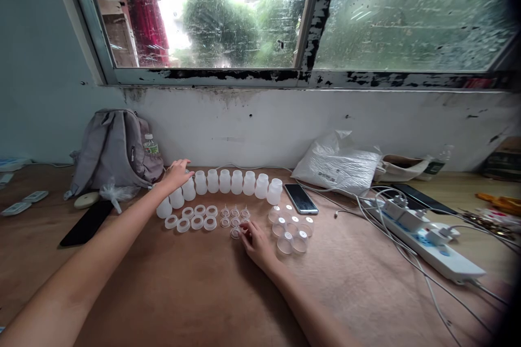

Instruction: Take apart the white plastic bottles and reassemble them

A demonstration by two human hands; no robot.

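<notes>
A curved row of several translucent white plastic bottle-shaped parts (224,181) stands on the brown table (191,287). My left hand (177,171) reaches to the row's left end and rests its fingers on top of one part there. In front lie several white rings (197,222), several small clear valve pieces (235,212) and a cluster of clear cups (291,227). My right hand (254,238) lies on the table with its fingertips pinching one small clear valve piece (235,232).
A grey backpack (114,152) with a water bottle stands at the back left, next to a black phone (86,223). Another phone (300,198) lies right of the parts. A white plastic bag (340,165), a power strip (431,238) and tangled cables fill the right side.
</notes>
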